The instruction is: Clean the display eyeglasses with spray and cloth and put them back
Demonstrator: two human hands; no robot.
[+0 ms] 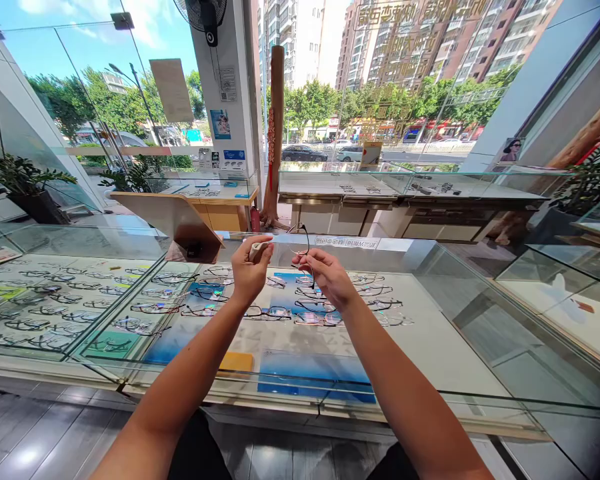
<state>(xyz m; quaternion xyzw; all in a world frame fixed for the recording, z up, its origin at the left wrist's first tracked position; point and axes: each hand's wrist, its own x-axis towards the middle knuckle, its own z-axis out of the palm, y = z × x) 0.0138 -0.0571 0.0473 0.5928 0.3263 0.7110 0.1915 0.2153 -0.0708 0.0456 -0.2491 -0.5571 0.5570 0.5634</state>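
Above the glass display case [430,320], my right hand [327,275] pinches a pair of eyeglasses [305,241] with dark temples, held up toward the window. One temple hangs down beside my fingers. To the left and apart from the glasses, my left hand [251,267] is closed round a small pale cloth [257,249], bunched between thumb and fingers. Under the glass, below both hands, lie rows of eyeglass frames [275,312].
A tilted wooden-backed mirror or stand [175,220] rises from the counter at left. More eyeglasses [35,325] fill the left case. An orange-yellow box [236,362] and blue sheets [300,373] lie inside the case. A wooden post [277,120] stands beyond the counter.
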